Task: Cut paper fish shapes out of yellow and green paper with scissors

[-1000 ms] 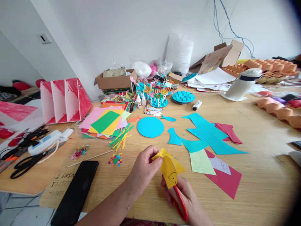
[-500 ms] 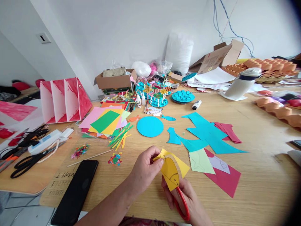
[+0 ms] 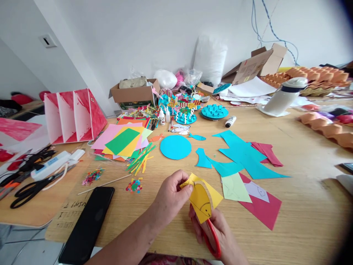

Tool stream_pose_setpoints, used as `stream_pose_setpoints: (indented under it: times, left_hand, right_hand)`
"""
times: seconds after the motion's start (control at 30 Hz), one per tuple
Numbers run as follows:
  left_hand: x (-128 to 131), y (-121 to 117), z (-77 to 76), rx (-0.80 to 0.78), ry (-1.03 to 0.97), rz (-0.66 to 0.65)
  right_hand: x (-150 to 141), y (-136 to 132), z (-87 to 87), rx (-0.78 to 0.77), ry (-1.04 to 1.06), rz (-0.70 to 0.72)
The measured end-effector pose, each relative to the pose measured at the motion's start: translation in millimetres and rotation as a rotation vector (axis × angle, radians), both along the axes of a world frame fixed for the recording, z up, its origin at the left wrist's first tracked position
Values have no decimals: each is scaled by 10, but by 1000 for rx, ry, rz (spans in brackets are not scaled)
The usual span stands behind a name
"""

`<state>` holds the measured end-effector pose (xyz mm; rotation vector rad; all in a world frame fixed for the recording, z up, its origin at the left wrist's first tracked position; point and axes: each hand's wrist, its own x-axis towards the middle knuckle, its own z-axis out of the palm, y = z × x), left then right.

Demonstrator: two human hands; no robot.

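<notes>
1. Left hand (image 3: 173,193): thumb and fingers pinched on the tail end of the yellow paper.
2. Right hand (image 3: 216,228): fingers wrapped about the handles of the red-handled scissors (image 3: 214,243); blades hidden behind the paper. The 2 hands stand near each other, apart.
3. Yellow paper (image 3: 202,200), raised above the near side of the wooden table (image 3: 309,221), between the hands: fish outline in dark line, eye at the lower end; a curved cut along the right edge, the outer strip partly parted.
4. Blue paper circle (image 3: 175,147), flat, beyond the hands; just behind it, 1 orange paper fish (image 3: 156,137) and 1 blue paper fish (image 3: 197,137).
5. Blue paper offcuts (image 3: 245,158), right of the circle, partly over dark red paper pieces (image 3: 271,154).
6. Light green sheet (image 3: 234,188), line-drawn, beside the right hand, overlapping a red sheet (image 3: 268,213); a lilac slip (image 3: 256,191) with fish drawing lies on the red.
7. Black smartphone (image 3: 88,224), left of the left forearm.
</notes>
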<state>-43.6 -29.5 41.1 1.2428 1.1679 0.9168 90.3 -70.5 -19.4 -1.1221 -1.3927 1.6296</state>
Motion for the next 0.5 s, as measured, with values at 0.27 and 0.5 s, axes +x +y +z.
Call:
stream_pose_setpoints:
  times: [0.27, 0.5]
  left_hand:
    - [2, 4, -14, -25, -17, -14]
    - [-10, -11, 4, -38, -63, -47]
  right_hand:
    - [-3, -20, -86, 32, -3, -26]
    - [-14, -26, -32, 24, 15, -24]
